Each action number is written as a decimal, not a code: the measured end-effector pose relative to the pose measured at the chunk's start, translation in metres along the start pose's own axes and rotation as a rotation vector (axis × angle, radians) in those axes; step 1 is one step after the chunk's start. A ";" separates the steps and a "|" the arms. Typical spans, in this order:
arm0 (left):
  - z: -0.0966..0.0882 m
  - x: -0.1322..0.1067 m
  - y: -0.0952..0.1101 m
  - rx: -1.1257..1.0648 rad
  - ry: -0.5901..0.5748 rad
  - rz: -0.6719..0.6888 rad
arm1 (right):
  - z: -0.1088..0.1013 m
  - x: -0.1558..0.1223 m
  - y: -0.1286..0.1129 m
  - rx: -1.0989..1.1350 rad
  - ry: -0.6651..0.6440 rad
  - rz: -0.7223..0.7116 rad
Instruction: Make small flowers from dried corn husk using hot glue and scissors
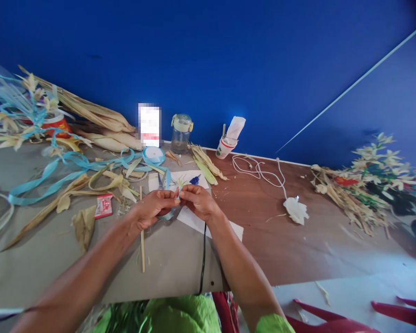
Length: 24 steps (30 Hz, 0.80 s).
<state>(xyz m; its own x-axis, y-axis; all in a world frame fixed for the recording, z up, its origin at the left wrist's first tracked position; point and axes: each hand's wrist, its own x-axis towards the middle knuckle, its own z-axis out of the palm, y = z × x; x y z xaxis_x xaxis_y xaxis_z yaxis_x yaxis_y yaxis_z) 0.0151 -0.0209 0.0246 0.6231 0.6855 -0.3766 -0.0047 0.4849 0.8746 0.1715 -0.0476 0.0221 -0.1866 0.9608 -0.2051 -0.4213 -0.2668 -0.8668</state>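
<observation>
Frayed sprig (182,183): left hand (155,206) and right hand (199,200) are pinching its base; probably light, fragile, so calling for gentle stem-end holding.

Craft workspace, littered tables (175,273), dried husks (90,111), ribbon spool (154,155), pale flowers (388,178)

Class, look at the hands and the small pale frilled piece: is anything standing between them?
Nothing visible is: the left hand and right hand both pinch the pale piece near its base.
</observation>
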 end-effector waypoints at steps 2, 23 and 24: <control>0.001 0.000 -0.001 0.019 0.007 0.022 | 0.001 0.000 0.000 -0.005 0.007 -0.009; 0.004 0.001 -0.003 0.153 0.155 0.122 | -0.001 0.005 0.007 -0.035 0.056 -0.024; 0.004 0.002 -0.003 0.151 0.153 0.122 | -0.001 0.005 0.007 -0.039 0.061 -0.029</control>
<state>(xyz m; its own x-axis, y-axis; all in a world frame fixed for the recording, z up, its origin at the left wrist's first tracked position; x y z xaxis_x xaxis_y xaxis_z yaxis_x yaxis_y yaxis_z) 0.0196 -0.0236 0.0224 0.4991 0.8139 -0.2976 0.0519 0.3147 0.9478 0.1686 -0.0445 0.0143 -0.1198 0.9712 -0.2060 -0.3908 -0.2369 -0.8895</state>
